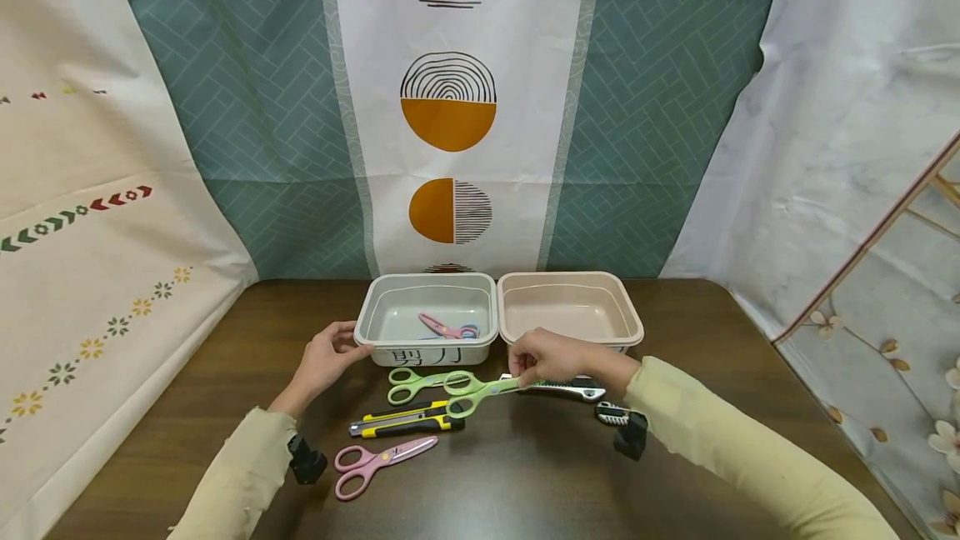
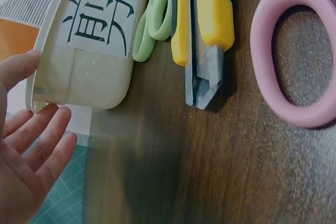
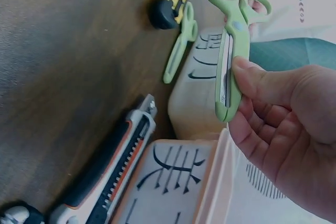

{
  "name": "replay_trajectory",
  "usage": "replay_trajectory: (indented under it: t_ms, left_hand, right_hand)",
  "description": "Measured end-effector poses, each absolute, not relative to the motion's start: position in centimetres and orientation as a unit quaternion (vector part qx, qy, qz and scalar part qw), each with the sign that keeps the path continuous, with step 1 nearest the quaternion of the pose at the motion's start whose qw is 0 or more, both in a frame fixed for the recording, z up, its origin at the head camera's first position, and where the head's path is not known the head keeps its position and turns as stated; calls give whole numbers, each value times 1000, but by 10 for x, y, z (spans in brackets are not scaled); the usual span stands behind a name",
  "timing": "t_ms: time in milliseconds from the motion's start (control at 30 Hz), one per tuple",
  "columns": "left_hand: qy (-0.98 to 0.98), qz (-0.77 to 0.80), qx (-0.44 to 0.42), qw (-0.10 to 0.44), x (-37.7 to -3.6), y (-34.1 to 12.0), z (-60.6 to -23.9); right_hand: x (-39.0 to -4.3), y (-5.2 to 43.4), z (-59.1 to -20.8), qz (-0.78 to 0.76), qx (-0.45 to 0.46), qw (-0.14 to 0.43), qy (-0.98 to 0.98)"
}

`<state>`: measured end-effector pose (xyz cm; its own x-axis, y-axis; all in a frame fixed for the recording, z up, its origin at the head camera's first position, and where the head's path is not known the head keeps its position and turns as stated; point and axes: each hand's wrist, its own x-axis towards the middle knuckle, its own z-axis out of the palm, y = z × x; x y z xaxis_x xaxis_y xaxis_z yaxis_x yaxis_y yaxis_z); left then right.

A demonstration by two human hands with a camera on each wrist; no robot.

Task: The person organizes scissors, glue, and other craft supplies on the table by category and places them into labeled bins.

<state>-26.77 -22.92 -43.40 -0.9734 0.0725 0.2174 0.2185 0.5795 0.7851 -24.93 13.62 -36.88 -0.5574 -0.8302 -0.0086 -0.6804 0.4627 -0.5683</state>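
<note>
My right hand (image 1: 551, 354) pinches green scissors (image 3: 236, 30) by the blade end, thumb over the blades. Their two loops point left, above the table and away from the fingers. My left hand (image 1: 330, 357) rests at the left front corner of the grey bin (image 1: 390, 346), with the thumb (image 2: 23, 66) at its rim and the fingers relaxed along its short side. Inside that bin lie pink scissors (image 1: 442, 327) and a blue-handled piece. A second pair of green scissors (image 1: 411, 382) lies before the bin, partly behind the held pair.
A beige-pink bin (image 1: 633, 332) stands right of the grey one. On the table lie a yellow and black utility knife (image 1: 401, 419), pink scissors (image 1: 375, 461), a black and white utility knife (image 3: 115, 166) and a small black cutter (image 1: 611, 413). Patterned cloth (image 1: 450, 190) hangs behind.
</note>
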Motion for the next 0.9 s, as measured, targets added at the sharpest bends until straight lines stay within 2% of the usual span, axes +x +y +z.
replay_trajectory:
  t_ms: [733, 900]
  left_hand:
    - [-885, -451, -87, 81, -267, -230, -435]
    - [-884, -452, -89, 81, -268, -230, -435]
  right_hand:
    - [-272, 138, -352, -346, -403, 113, 840]
    - [-277, 134, -351, -346, -404, 87, 842]
